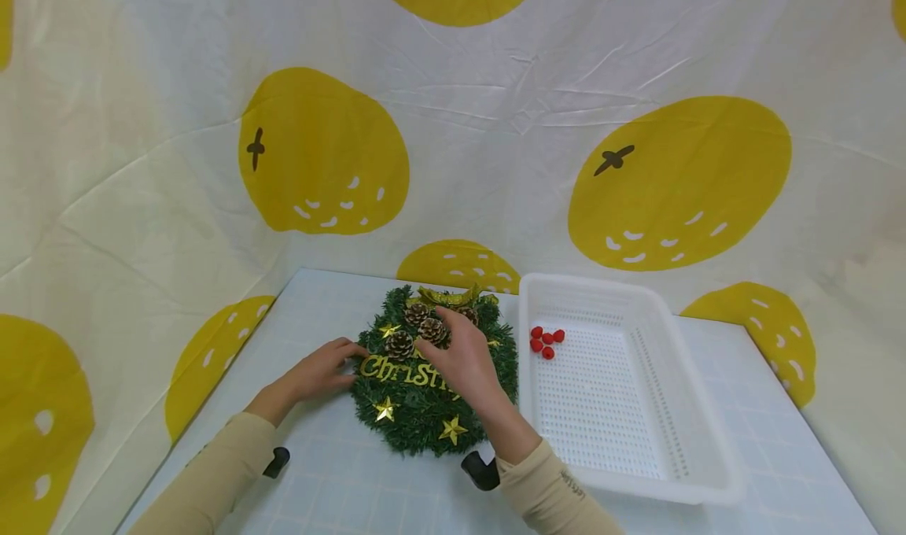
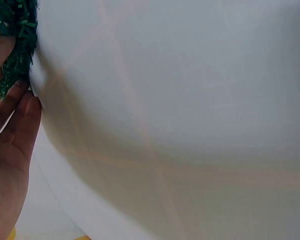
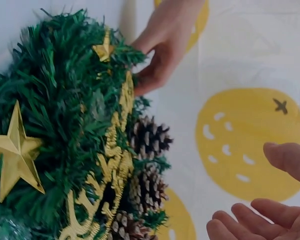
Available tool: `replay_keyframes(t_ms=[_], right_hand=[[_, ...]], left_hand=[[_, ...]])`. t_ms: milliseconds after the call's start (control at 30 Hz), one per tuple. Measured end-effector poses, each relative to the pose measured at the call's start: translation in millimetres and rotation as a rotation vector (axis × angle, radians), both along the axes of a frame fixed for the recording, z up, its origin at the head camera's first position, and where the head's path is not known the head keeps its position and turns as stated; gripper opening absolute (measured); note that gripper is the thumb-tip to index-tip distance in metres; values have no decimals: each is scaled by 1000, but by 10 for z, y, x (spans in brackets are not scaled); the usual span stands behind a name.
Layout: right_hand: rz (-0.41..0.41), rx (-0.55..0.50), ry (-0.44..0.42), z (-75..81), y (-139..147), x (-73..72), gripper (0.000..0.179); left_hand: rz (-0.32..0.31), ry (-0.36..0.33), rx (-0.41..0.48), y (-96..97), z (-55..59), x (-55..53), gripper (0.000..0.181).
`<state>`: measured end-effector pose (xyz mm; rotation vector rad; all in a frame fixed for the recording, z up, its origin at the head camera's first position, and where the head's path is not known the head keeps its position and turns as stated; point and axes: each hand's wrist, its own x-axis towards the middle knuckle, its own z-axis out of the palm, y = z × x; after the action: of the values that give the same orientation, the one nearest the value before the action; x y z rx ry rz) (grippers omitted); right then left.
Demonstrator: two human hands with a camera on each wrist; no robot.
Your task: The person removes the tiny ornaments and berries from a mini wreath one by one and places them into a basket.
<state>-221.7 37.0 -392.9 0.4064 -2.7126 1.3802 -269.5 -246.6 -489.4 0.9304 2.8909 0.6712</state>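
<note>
A green tinsel Christmas wreath lies on the table, trimmed with gold stars, gold lettering and brown pine cones. At its left edge, my left hand holds the greenery between thumb and fingers; the left wrist view shows the fingers low beside the rim. My right hand hovers over the pine cones and hides part of the lettering. In the right wrist view, that hand's thumb and fingers are apart, with nothing between them.
A white perforated plastic basket stands right of the wreath, with several small red balls at its left side. The pale table backs onto a white curtain printed with yellow fruit.
</note>
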Motion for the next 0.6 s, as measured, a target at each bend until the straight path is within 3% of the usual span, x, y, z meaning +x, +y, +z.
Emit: replay_keyframes(t_ms=[600], right_hand=[[-51,-34,29,-193,4,24,60]], left_hand=[[4,1,-6,-13,-23,-23,38]])
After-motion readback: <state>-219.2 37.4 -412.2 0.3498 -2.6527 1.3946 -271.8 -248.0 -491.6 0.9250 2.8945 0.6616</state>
